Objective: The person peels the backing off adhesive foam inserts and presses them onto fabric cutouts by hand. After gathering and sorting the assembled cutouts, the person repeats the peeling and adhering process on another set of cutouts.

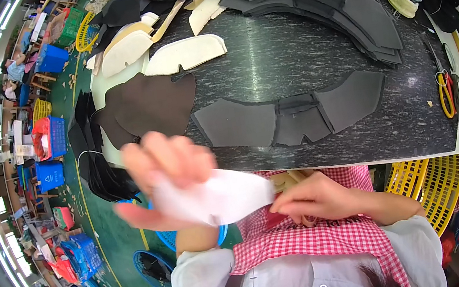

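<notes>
My left hand (pixel 171 166), blurred by motion, is closed on a white notched shoe-upper-like piece (pixel 222 196) in front of the table edge. The fingers of my right hand (pixel 322 196) are pinched together by the piece's right end; what lies between them is hidden. Beyond the hands, a joined dark grey foam-like piece (pixel 241 123) with a small notch lies flat on the dark speckled tabletop (pixel 269 50). Dark brown cut pieces (pixel 156 104) overlap to its left. Farther back rest similar white notched pieces (pixel 187 53), some stacked.
Stacked grey pieces (pixel 303 1) curve across the table's far right. Yellow-handled scissors (pixel 445 95) lie near the right edge. A bundle of black pieces (pixel 94 162) hangs at the left edge. Yellow baskets (pixel 438 190) stand below right, a blue basket (pixel 150 266) below left.
</notes>
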